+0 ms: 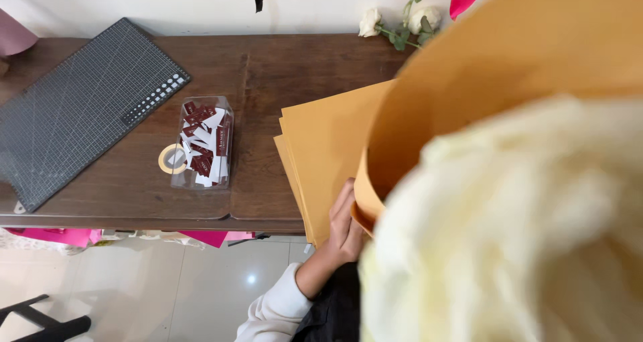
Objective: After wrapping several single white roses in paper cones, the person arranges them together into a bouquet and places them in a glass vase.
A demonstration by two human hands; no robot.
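My left hand (345, 225) reaches up from a white sleeve and grips the lower edge of a large orange-brown paper sheet (509, 54) that curls up toward me. Inside the curl, a blurred cream-coloured fluffy mass (516, 235) fills the lower right of the view, too close to make out. Beneath the curled sheet, a stack of flat sheets of the same paper (318, 148) lies on the dark wooden table (268, 74), overhanging its near edge. My right hand is hidden.
A grey cutting mat (74, 107) lies at an angle on the left. A clear plastic box of dark red and white labels (204, 141) stands mid-table, a tape roll (173, 159) beside it. White roses (372, 22) lie at the far edge. Pink paper (60, 236) shows below the table.
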